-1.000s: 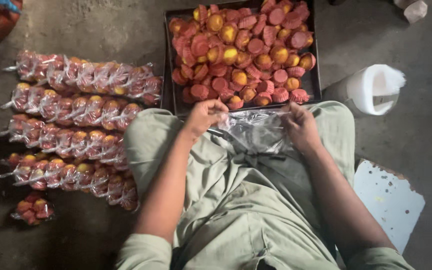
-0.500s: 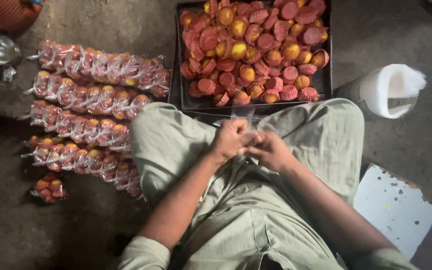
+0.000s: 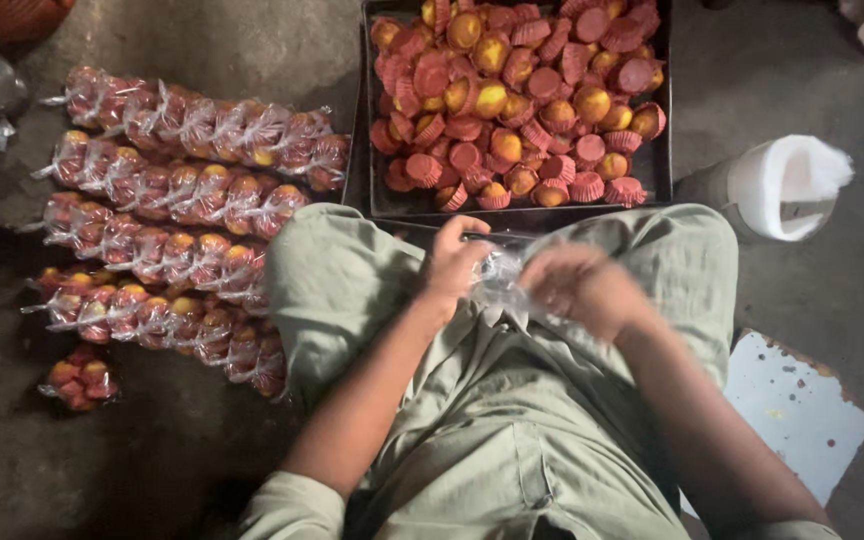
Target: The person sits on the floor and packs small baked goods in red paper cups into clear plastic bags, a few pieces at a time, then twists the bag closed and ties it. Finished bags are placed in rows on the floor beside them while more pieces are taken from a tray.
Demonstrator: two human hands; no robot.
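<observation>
Left hand [image 3: 455, 262] and right hand [image 3: 580, 288] on crinkly clear bag [image 3: 500, 283] (thin plastic)

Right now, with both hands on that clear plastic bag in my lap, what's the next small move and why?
Probably pull the clear plastic bag open with both hands. The left hand pinches one edge and the right hand, blurred, sits on the other side, and the bag looks bunched and empty. The tray of cupcakes lies just ahead, within easy reach.

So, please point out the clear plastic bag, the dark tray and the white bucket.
clear plastic bag [image 3: 500, 282], head view, crumpled middle between the hands.
dark tray [image 3: 512, 211], head view, near rim.
white bucket [image 3: 767, 190], head view, outer wall.
</observation>
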